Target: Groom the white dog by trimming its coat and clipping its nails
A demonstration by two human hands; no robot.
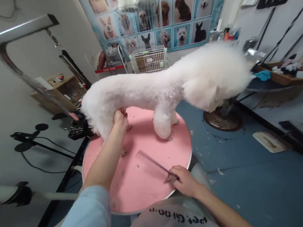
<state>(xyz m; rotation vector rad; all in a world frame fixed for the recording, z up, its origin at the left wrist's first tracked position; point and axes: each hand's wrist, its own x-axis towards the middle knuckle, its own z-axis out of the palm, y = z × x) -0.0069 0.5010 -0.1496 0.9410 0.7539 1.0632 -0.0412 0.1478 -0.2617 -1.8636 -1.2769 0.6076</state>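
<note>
A white fluffy dog [143, 88] stands on a round pink grooming table [136, 193], its head to the right. My left hand [120, 117] is closed at the front of the dog's hind leg, under the belly; part of the fingers is hidden by the fur. Low over the table's near right edge, my right hand [184, 180] grips a metal comb [152, 162], teeth pointing toward the left. A short pointed metal piece sticks out beside the comb at my fingers; I cannot tell what it is.
A metal grooming arm [23, 31] with a hanging strap rises at the left. Behind the dog are a wire cage [149, 59] and a dog poster [164, 22]. At the right, a wooden tray [295, 75] holds small items. A wooden box [63, 90] stands left of the table.
</note>
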